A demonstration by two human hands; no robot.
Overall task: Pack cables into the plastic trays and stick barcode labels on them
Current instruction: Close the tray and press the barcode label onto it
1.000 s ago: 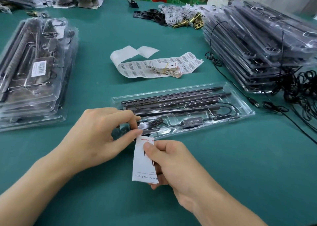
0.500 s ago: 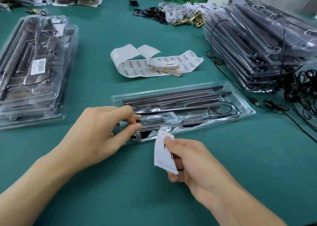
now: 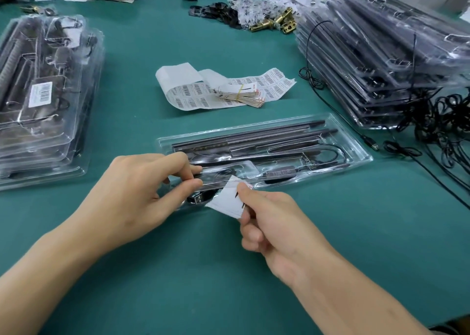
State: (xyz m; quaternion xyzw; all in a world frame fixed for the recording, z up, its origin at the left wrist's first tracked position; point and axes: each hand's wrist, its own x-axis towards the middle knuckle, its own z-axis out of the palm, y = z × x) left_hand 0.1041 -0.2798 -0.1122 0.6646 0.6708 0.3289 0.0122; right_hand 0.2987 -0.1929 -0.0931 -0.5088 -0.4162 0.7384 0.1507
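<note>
Pinching the near edge of the clear tray (image 3: 351, 141) between thumb and forefinger of the left hand (image 3: 132, 197), I held a white paper slip (image 3: 227, 199) clamped in the fingers of the right hand (image 3: 274, 222), its upper corner at the tray's near rim. The tray lay on the green table (image 3: 356, 233) directly ahead, with dark rods and a black cable (image 3: 328, 154) seated inside. No barcode label showed on it; the label sheet (image 3: 193, 98) lay just beyond. I judged that inserting the slip and labelling remained. A labelled stack (image 3: 50, 121) stood at left; another stack (image 3: 381, 62) and loose cables (image 3: 445, 121) lay at right.
</note>
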